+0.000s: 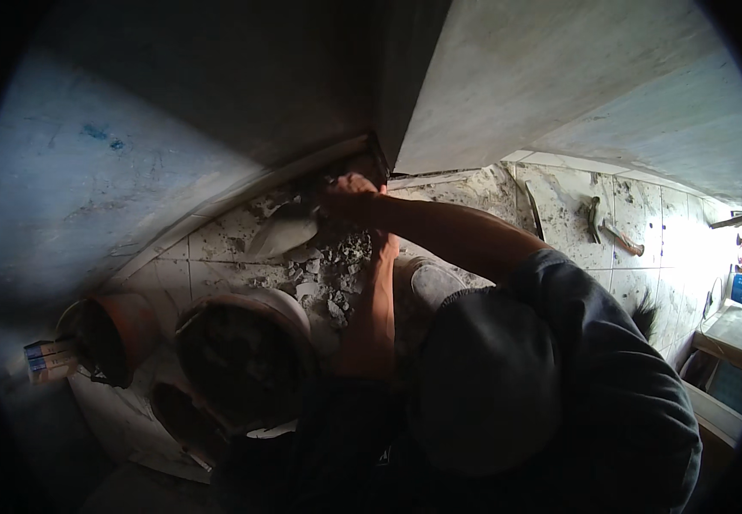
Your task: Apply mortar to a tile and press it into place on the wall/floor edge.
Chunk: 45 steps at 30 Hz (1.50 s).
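Observation:
My right hand (347,197) is closed low in the dark corner where the walls meet the floor. A pale, flat trowel (285,230) juts from it to the left, its blade just over the floor; its handle is hidden in the hand. My left hand (384,243) is beside the right wrist, partly covered by the right forearm. Its fingers do not show. Under and below the hands lies a heap of grey broken rubble (324,278). Crumbs and dust are scattered over the dirty white tiles around it.
A large pale-rimmed bucket (289,307) of dark material and an orange bucket (131,321) stand at the left, near a small carton (50,361). A hammer (617,236) and a thin bar (532,210) lie at the right. A shoe (435,283) is close to my left forearm.

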Tool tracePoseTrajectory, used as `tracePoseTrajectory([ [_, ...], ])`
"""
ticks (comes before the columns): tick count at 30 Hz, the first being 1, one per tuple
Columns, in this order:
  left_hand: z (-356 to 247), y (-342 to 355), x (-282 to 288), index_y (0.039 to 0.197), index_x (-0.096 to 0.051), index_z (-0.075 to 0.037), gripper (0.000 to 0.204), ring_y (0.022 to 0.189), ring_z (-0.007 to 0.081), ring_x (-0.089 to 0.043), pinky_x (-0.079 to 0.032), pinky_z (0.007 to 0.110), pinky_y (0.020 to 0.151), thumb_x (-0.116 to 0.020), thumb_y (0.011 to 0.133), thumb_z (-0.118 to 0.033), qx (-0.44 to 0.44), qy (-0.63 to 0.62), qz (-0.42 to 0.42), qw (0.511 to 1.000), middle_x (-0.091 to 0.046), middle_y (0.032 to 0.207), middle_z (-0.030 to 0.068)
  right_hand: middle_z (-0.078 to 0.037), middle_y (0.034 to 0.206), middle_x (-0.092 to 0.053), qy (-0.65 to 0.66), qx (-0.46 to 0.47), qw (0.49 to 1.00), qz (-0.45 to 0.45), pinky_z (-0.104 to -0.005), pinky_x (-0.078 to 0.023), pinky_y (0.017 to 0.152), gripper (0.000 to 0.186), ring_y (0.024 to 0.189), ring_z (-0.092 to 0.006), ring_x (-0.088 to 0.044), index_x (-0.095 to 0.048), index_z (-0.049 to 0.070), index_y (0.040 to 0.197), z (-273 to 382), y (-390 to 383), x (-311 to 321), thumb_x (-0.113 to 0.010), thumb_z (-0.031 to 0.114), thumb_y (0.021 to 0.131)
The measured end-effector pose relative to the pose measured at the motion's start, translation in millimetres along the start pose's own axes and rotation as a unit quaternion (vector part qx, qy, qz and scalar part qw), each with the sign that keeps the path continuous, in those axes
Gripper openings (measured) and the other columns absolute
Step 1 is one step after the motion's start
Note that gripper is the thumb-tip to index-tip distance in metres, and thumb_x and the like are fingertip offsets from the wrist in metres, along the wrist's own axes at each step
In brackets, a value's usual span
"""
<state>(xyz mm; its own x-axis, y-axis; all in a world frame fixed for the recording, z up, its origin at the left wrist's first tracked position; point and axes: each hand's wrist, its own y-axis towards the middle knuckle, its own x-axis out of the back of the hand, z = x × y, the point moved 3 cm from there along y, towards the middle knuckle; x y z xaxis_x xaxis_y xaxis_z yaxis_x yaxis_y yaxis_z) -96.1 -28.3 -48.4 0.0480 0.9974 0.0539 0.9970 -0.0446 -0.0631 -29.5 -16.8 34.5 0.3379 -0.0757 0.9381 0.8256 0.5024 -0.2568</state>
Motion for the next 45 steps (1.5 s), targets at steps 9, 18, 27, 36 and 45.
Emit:
tracePoseTrajectory([
  [9,1.4,-1.3,10.3,0.136,-0.043,0.001,0.053,0.132,0.0277,-0.036,-0.023,0.038,0.111,-0.047,0.098,-0.035,0.034,-0.004,-0.005,0.999,-0.040,0.141,0.0172,-0.006,0.117,-0.057,-0.140,-0.010,0.978,-0.155,-0.0392,-0.045,0.080,0.046,0.100,-0.0217,-0.055,-0.052,0.011,0.124,2.0,1.0,-1.5,-0.054,0.035,0.085],
  [18,31.4,2.9,15.4,0.125,-0.050,-0.006,0.047,0.114,0.0156,-0.045,-0.036,0.032,0.099,-0.052,0.095,-0.041,0.095,-0.205,0.039,0.973,-0.050,0.122,0.0042,-0.008,0.109,-0.055,0.188,-0.057,0.981,0.004,-0.0391,-0.045,0.083,0.035,0.100,-0.0224,-0.054,-0.058,0.018,0.111,-11.5,7.4,12.7,-0.050,0.044,0.089],
  [27,12.5,2.5,15.4,0.132,-0.045,-0.004,0.054,0.121,0.0178,-0.042,-0.032,0.033,0.103,-0.052,0.095,-0.042,0.067,-0.092,0.063,0.991,-0.046,0.130,0.0084,-0.009,0.118,-0.055,0.152,-0.125,0.980,-0.025,-0.0399,-0.045,0.086,0.038,0.111,-0.0240,-0.053,-0.058,0.017,0.116,-12.3,3.5,15.2,-0.048,0.042,0.090],
  [36,6.4,-8.8,9.5,0.139,-0.037,-0.003,0.055,0.131,0.0243,-0.033,-0.022,0.037,0.110,-0.048,0.097,-0.036,-0.007,0.036,0.037,0.999,-0.036,0.142,0.0136,-0.007,0.112,-0.058,-0.023,-0.010,0.998,-0.053,-0.0384,-0.044,0.078,0.030,0.102,-0.0228,-0.055,-0.057,0.017,0.115,-0.6,-12.1,10.1,-0.051,0.027,0.088],
  [45,-2.6,-10.4,9.4,0.143,-0.035,-0.006,0.053,0.138,0.0281,-0.027,-0.015,0.040,0.114,-0.045,0.098,-0.032,-0.032,0.043,0.010,0.999,-0.032,0.148,0.0170,-0.007,0.116,-0.057,-0.040,-0.014,0.999,-0.023,-0.0398,-0.042,0.086,0.040,0.105,-0.0246,-0.054,-0.049,0.017,0.127,6.1,-20.1,22.4,-0.052,0.024,0.087],
])
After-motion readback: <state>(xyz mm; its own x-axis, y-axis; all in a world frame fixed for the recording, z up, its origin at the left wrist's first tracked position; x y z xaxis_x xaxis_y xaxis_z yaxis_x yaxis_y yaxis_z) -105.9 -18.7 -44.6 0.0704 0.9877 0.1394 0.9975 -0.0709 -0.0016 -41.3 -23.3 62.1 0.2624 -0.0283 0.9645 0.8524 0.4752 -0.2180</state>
